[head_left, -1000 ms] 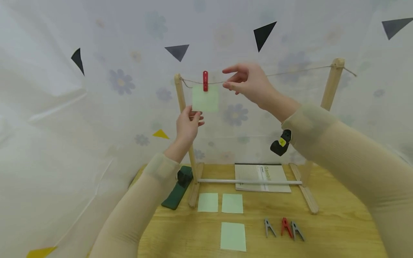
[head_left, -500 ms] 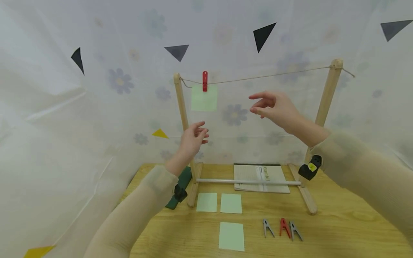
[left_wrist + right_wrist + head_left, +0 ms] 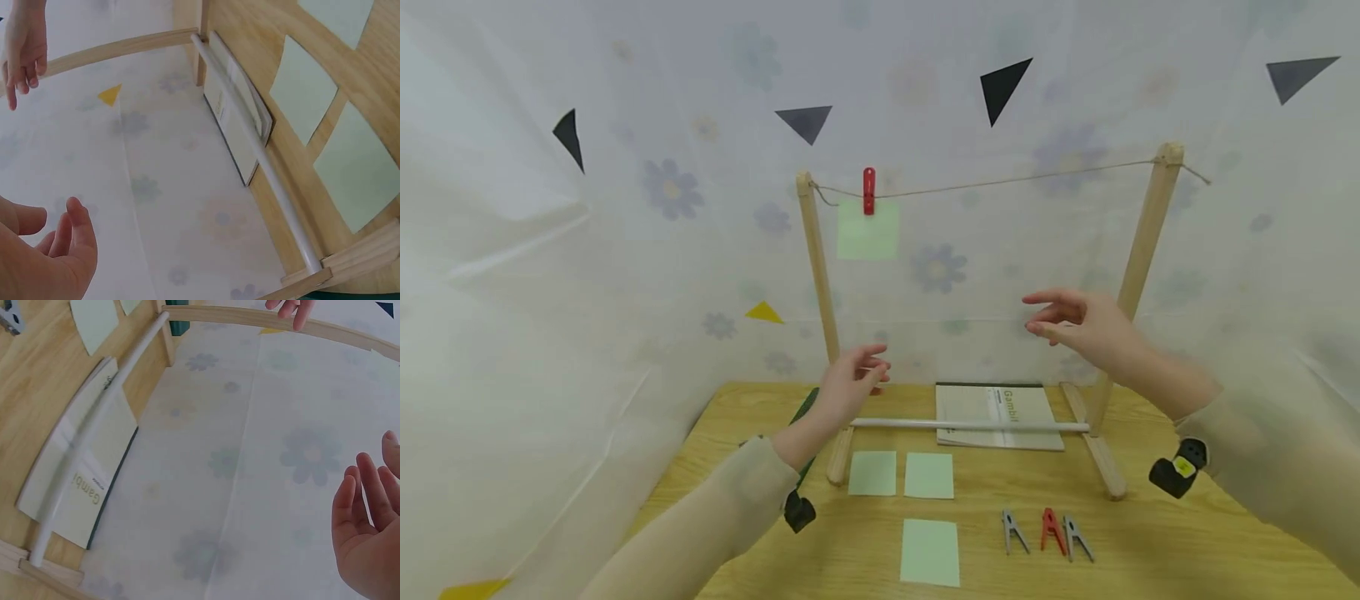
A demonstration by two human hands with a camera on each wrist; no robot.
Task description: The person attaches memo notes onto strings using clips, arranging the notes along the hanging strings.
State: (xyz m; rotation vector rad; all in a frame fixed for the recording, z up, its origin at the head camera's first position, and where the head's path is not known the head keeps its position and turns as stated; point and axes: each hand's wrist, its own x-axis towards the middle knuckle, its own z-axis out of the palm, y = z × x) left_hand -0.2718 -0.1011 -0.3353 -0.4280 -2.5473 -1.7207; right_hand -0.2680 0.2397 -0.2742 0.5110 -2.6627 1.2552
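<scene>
A pale green paper square [image 3: 867, 233] hangs from the string [image 3: 985, 183] by a red clothespin [image 3: 868, 192], near the left post. My left hand [image 3: 848, 383] is in the air below that paper, holding nothing, its fingers loosely bent. Over on the right, my right hand [image 3: 1086, 327] hovers in front of the right post [image 3: 1142, 229], also with nothing in it. In the left wrist view the left hand [image 3: 53, 256] shows thumb and fingertips apart. Three more green paper squares [image 3: 930, 552] lie on the table. To their right are two grey clothespins [image 3: 1015, 531] and a red clothespin [image 3: 1052, 531].
The wooden frame stands on two feet joined by a white rod [image 3: 970, 425]. Behind and under the rod lies a notepad [image 3: 1000, 408]. A dark green object [image 3: 807, 404] sits at the left, partly behind my arm. A flowered sheet [image 3: 940, 333] hangs behind.
My left hand has let go of the hanging paper's lower edge and come down. The right hand has dropped away from the string, moving down and right. The paper stays hanging.
</scene>
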